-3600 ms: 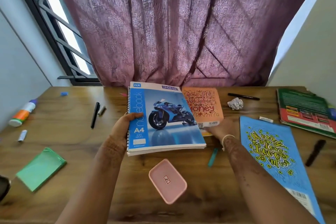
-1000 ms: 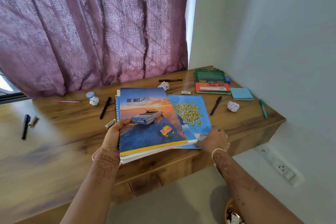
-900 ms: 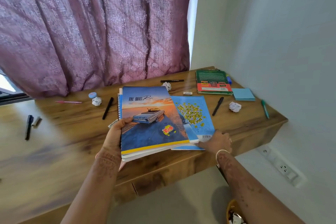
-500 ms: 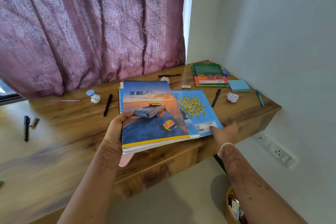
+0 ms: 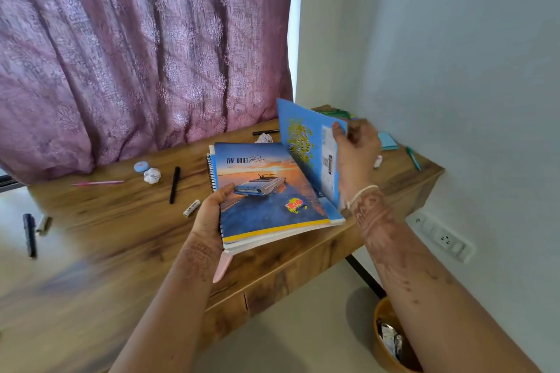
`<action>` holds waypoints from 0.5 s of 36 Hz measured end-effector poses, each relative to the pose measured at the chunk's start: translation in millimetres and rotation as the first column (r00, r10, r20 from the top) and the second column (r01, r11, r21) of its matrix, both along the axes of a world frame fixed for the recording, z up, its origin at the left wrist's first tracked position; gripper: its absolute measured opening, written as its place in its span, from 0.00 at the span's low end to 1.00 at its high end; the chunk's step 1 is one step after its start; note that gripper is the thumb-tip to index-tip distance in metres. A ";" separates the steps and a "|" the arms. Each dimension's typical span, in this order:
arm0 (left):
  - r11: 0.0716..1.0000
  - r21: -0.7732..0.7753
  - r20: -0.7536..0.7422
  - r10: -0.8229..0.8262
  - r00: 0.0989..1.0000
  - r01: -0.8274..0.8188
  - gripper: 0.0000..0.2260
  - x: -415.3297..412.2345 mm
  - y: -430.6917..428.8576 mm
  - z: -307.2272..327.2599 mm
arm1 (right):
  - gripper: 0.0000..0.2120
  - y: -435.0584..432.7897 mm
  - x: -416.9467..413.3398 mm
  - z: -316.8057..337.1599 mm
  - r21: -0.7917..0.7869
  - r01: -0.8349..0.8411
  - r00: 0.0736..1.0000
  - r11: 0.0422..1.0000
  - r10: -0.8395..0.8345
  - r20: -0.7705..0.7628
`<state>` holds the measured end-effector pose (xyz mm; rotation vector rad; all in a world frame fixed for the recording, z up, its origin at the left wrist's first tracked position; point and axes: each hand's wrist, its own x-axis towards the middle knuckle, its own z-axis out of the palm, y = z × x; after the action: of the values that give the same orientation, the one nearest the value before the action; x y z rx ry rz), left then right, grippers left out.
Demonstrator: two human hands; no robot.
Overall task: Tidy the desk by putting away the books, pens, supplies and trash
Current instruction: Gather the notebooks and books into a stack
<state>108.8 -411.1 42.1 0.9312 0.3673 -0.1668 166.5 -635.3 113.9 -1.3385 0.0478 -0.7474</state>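
My left hand (image 5: 212, 212) grips the left edge of a stack of notebooks (image 5: 269, 191) held just above the wooden desk (image 5: 106, 221); the top cover shows a car at sunset. My right hand (image 5: 356, 148) holds a thin blue book with yellow lettering (image 5: 306, 145), tilted up on edge beside the stack. A pink case (image 5: 222, 265) pokes out under the stack near the desk's front edge. Behind the blue book a green book (image 5: 336, 113) is mostly hidden.
On the desk lie black pens (image 5: 175, 185) (image 5: 266, 131), a pink pen (image 5: 98, 182), crumpled paper balls (image 5: 152, 175) (image 5: 264, 138), a small round blue tin (image 5: 141, 166), a white eraser (image 5: 192, 207), blue sticky notes (image 5: 388, 141) and a teal pen (image 5: 413, 158). A bin (image 5: 391, 339) stands on the floor.
My right hand has lifted the blue book off the desk and tipped it upright next to the stack. The left hand still holds the stack.
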 end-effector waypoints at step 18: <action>0.990 -0.110 0.127 -0.077 0.989 0.091 0.27 21.8 -29.6 10.1 | 0.08 71.2 -79.9 -14.9 -0.975 -0.222 0.953 0.025 0.216 -0.211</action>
<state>130.6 -440.7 52.2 0.8382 0.2022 -0.2053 86.5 -564.2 99.0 -2.6591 -0.8765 -0.4166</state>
